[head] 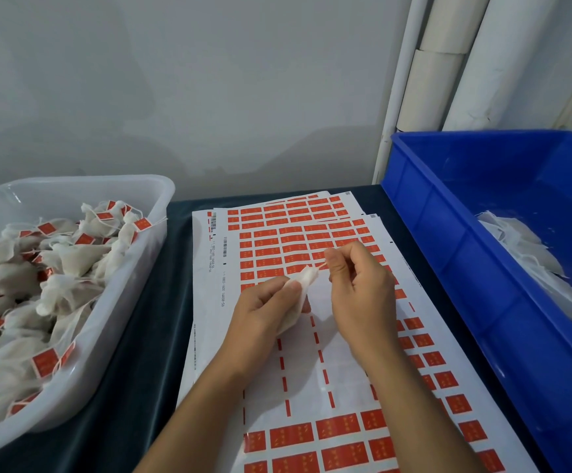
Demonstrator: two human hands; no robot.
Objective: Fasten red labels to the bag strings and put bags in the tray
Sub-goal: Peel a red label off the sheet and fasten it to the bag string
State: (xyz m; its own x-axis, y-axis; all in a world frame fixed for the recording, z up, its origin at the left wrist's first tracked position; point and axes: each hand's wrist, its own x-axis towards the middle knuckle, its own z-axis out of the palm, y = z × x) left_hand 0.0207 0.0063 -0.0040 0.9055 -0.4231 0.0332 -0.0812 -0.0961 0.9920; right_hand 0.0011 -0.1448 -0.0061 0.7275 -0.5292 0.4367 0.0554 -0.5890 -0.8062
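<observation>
My sheets point(311, 370) are white with rows of red labels point(294, 435), the bag point(298, 295) I hold is off-white, one tray point(134, 274) translucent white, the bin point(465, 254) bright blue, the tablecloth point(148, 353) dark teal.

glossy blue plastic bin point(448, 213), translucent plastic tray point(113, 322), matt paper label sheets point(329, 380)

Two bare forearms reach into view from the lower edge. The left hand point(265, 310) and the right hand point(363, 288) wear no gloves, rings or watch. Fingernails are short and unpainted.
</observation>
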